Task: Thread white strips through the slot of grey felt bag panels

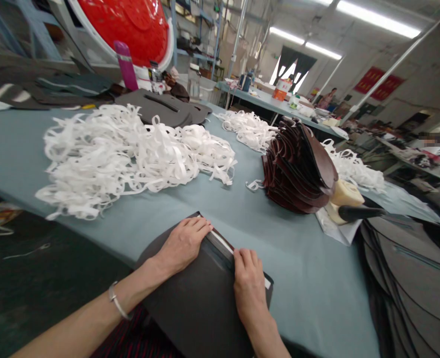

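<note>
A dark grey curved panel (pixel 197 303), like a leather bag piece, lies at the front edge of the table, partly over my lap. A strip with white and brown along it (pixel 222 242) runs by its far edge. My left hand (pixel 187 239) presses on the far left of that edge, fingers together and bent over it. At the right part of the edge my right hand (pixel 249 278) grips with curled fingers, thumb side towards the strip. A small white patch shows right of this hand. What lies under my fingertips is hidden.
Piles of white tape (pixel 130 154) cover the table's left half. A stack of dark brown leather pieces (pixel 298 169) stands right of centre, beside a yellowish roll (pixel 347 193) and a black-handled tool (pixel 362 213). Grey panels (pixel 414 268) hang over the right edge. A purple bottle (pixel 126 64) stands behind.
</note>
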The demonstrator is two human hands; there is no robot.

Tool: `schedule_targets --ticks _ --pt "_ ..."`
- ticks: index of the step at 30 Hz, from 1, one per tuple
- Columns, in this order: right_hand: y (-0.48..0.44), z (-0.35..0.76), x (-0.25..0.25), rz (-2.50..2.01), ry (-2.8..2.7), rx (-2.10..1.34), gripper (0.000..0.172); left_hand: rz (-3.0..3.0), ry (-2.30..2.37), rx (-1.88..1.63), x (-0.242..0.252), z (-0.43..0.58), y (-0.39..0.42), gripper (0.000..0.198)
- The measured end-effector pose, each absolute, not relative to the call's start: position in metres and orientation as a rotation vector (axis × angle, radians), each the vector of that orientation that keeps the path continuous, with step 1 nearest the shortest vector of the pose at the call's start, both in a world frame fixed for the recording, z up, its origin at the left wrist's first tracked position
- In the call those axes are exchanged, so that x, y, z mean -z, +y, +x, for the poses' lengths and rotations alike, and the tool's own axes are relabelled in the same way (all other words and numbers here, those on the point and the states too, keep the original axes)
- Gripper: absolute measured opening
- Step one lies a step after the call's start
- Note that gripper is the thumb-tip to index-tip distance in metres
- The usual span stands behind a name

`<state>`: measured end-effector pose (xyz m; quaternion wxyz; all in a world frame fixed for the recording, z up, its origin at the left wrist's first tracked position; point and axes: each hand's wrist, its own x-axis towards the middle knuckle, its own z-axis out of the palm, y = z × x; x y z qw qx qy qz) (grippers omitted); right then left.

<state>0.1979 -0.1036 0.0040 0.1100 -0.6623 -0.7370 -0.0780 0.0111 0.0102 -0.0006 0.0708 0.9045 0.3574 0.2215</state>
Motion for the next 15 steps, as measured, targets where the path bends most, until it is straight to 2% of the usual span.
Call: schedule_targets --ticks 7,12,15 --pt "-0.167 0.245 0.004 -1.863 -2.134 0.310 0.033 2.714 1.054 -0.644 -0.001 0.010 0.010 0.036" --pt "-0.153 0.243 0.000 -1.870 -2.053 0.167 0.019 2.695 1.035 -0.604 -0.006 0.014 0.003 0.036" --pt "-0.129 0.235 -0.003 -1.858 -2.008 0.034 0.020 2.687 0.986 -0.584 -0.009 0.017 -0.001 0.039"
